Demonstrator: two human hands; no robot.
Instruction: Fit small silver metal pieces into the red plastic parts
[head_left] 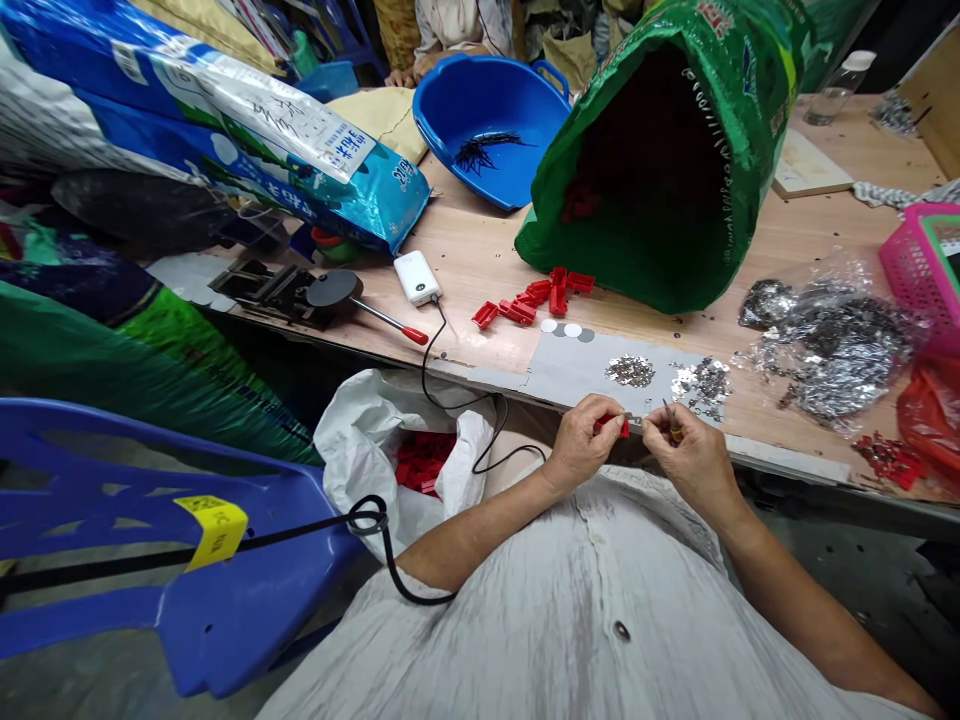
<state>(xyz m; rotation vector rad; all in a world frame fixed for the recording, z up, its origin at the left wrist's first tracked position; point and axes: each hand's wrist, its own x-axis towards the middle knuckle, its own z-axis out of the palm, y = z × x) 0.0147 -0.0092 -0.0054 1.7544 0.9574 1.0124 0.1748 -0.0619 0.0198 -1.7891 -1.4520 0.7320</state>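
Note:
At the table's front edge, my left hand (pixel 589 438) pinches a small red plastic part (pixel 619 428). Close to its right, my right hand (pixel 694 452) is closed around a small pointed tool with a yellow part (pixel 676 434); its exact kind is too small to make out. A tiny metal piece (pixel 634 418) shows between the hands, beside the red part. Just beyond them, two piles of small metal pieces (pixel 631 371) lie on a grey sheet (pixel 570 372). Several more red plastic parts (pixel 517 311) lie loose farther back.
A green sack (pixel 637 245) gapes open on the table, near a blue basin (pixel 491 90). Bagged metal pieces (pixel 832 350) lie right. A lever tool (pixel 337 290) and a white power bank (pixel 417 277) with a cable stand left. Below is a white sack (pixel 360 420) of red parts.

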